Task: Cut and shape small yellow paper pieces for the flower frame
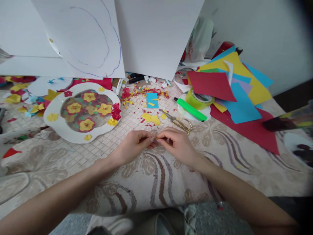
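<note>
My left hand [134, 144] and my right hand [178, 143] meet at the fingertips above the patterned tablecloth. Both are closed in a pinch on a tiny yellowish bit of paper [156, 137], mostly hidden by the fingers. Just beyond them lie gold-handled scissors [179, 122], partly open, and cut yellow paper pieces [152, 118]. A small blue paper rectangle [152, 100] rests farther back. To the left is a white wavy-edged frame [52, 107] decorated with yellow and red paper flowers [86, 124].
Colored paper sheets [242, 101] are piled at the right, beside a roll of tape [199, 99] and a green cutter [192, 109]. Tiny paper scraps [139, 94] litter the cloth. Large white boards [156, 36] stand at the back. A white glue tube [118, 86] lies near the frame.
</note>
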`<action>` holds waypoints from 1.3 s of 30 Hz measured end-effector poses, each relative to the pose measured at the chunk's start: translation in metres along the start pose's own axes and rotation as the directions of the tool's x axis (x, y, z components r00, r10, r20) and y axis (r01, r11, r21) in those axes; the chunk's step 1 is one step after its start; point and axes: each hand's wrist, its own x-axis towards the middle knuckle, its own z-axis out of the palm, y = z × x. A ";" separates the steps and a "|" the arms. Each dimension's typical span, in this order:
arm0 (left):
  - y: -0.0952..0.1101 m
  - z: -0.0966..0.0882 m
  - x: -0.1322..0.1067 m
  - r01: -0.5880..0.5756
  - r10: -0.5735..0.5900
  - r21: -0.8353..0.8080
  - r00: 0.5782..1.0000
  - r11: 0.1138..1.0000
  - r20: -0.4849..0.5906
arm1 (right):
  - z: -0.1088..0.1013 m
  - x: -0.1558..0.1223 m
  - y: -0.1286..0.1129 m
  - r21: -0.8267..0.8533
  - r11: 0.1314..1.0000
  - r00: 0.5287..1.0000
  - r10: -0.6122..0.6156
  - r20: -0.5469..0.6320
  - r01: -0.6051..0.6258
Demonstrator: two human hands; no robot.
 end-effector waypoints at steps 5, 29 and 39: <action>-0.001 -0.001 0.003 0.039 -0.040 -0.094 0.999 0.995 -0.014 | -0.001 -0.001 -0.001 -0.055 0.998 0.996 -0.027 -0.091 0.022; -0.001 -0.004 0.005 0.054 -0.051 -0.092 0.998 0.994 0.027 | 0.000 -0.001 0.003 0.312 0.911 0.963 0.255 0.083 -0.268; -0.002 -0.003 0.005 0.080 -0.078 -0.179 0.997 0.981 0.023 | -0.002 -0.002 0.007 0.374 0.909 0.982 0.153 0.112 -0.184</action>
